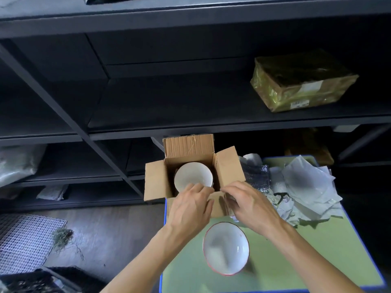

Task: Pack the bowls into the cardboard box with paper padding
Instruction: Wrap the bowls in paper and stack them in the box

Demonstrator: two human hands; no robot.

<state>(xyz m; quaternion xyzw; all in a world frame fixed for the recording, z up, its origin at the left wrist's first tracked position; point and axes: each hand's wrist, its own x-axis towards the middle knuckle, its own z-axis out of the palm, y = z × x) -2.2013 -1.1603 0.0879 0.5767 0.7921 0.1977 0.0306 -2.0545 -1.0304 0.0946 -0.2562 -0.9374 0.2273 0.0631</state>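
Both hands meet at the near flap of the cardboard box, at the green table's far left corner. The left hand and right hand curl their fingers over the flap, holding it. One white bowl sits inside. A red-rimmed bowl waits near the table's front edge. Crumpled paper lies along its right edge, apparently still unused.

One white bowl sits inside the open cardboard box, a red-rimmed bowl outside.
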